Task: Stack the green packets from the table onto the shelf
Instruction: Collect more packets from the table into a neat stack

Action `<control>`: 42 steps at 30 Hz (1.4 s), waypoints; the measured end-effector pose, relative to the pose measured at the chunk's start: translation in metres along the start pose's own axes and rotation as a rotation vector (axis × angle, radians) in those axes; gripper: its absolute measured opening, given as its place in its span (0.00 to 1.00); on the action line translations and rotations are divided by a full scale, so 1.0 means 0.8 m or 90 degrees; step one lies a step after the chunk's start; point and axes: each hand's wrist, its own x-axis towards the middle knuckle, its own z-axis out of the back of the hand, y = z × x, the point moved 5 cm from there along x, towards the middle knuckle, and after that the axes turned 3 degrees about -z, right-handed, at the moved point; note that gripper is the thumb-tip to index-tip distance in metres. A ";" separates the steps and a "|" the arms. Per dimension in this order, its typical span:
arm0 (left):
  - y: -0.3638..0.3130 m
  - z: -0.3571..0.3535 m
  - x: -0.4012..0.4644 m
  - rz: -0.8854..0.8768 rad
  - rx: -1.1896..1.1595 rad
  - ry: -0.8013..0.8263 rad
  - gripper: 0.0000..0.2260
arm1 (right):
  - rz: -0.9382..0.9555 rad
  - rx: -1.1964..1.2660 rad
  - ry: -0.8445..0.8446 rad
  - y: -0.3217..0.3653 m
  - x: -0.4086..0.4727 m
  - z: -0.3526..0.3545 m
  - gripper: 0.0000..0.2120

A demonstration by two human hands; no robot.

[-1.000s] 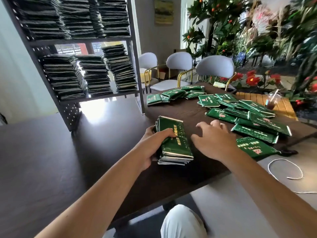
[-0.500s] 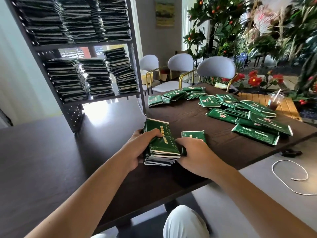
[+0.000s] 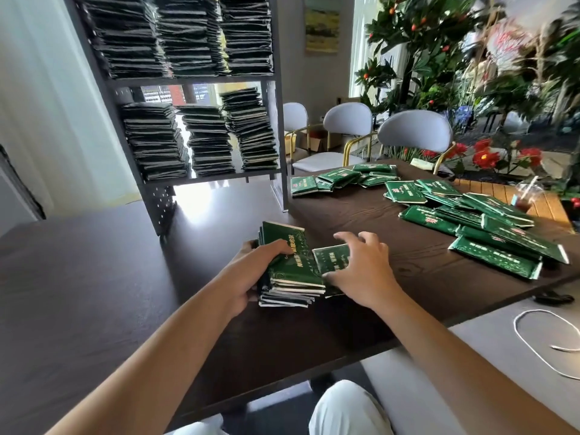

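The left hand [image 3: 251,274] grips the packet pile [image 3: 290,268], while the right hand [image 3: 361,271], fingers spread flat, presses a single packet [image 3: 331,257] just right of it, long axis running near-to-far.

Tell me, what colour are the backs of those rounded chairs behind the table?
The rounded chairs' padded backs are pale grey-lilac, on gold metal frames; the head view shows them.
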 end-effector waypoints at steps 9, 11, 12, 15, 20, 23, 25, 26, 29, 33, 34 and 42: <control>0.002 -0.002 -0.004 -0.019 -0.026 -0.009 0.22 | -0.128 0.209 0.099 0.009 0.001 -0.009 0.31; 0.002 -0.001 -0.005 -0.021 -0.032 -0.013 0.22 | -0.126 0.253 0.128 0.019 -0.002 -0.013 0.25; 0.003 0.001 -0.006 -0.021 -0.035 -0.014 0.22 | -0.118 0.267 0.115 0.021 -0.003 -0.015 0.26; 0.003 0.012 -0.006 -0.023 -0.034 -0.023 0.22 | -0.059 0.232 -0.013 0.034 -0.008 -0.002 0.32; 0.008 0.026 -0.001 -0.023 -0.025 -0.035 0.25 | 0.190 0.218 -0.151 0.083 -0.035 0.013 0.18; 0.010 0.028 -0.001 -0.020 -0.035 -0.031 0.27 | 0.296 0.180 -0.171 0.101 -0.050 0.001 0.13; 0.011 0.030 -0.001 -0.015 -0.040 -0.032 0.25 | 0.329 0.195 -0.181 0.104 -0.054 -0.002 0.13; 0.011 0.030 -0.002 -0.012 -0.044 -0.028 0.23 | 0.331 0.214 -0.181 0.103 -0.053 -0.004 0.14; 0.008 0.032 -0.007 0.004 -0.074 -0.019 0.15 | 0.300 0.305 -0.144 0.092 -0.047 -0.008 0.13; 0.006 0.037 -0.007 -0.002 -0.116 -0.013 0.16 | 0.308 0.367 -0.054 0.087 -0.046 -0.013 0.18; 0.005 0.036 -0.008 -0.007 -0.110 -0.011 0.16 | 0.317 0.375 -0.023 0.088 -0.048 -0.015 0.23; 0.004 0.041 -0.004 -0.039 -0.059 -0.013 0.19 | 0.282 0.619 0.150 0.086 -0.042 -0.026 0.22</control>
